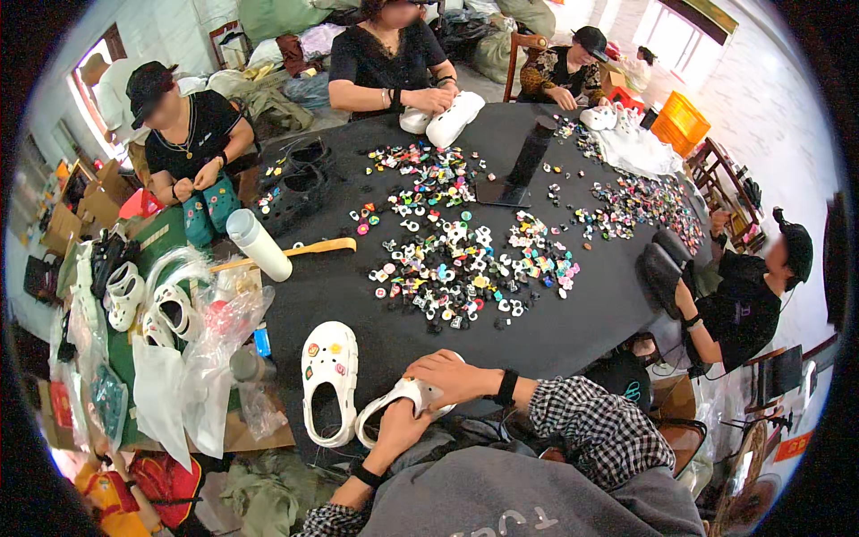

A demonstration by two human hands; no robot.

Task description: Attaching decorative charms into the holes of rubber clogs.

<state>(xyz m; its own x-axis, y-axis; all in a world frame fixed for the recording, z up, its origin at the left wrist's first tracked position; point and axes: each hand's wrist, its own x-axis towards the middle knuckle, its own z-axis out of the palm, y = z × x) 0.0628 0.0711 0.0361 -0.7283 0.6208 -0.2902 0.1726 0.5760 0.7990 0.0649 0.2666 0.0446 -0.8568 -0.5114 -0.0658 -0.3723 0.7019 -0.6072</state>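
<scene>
Right hand [447, 377] grips white clog [408, 390]

Pale and partly covered, the shoe lies beneath the right palm at the table's [546, 336] near edge; the left hand [400, 431] dips fingers into its opening, their closure hidden.

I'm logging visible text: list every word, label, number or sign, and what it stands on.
Wording isn't copied; places only.
Grey garment: large pale letters, near the lower edge.
Orange sign, far right: characters too blurred to read.
Upper-left black shirt: pale print, too small.
Right-hand black shirt: purplish mark, too small.
Black item by the checked sleeve: teal emblem, unclear.
Small charms: any lettering too small.
</scene>
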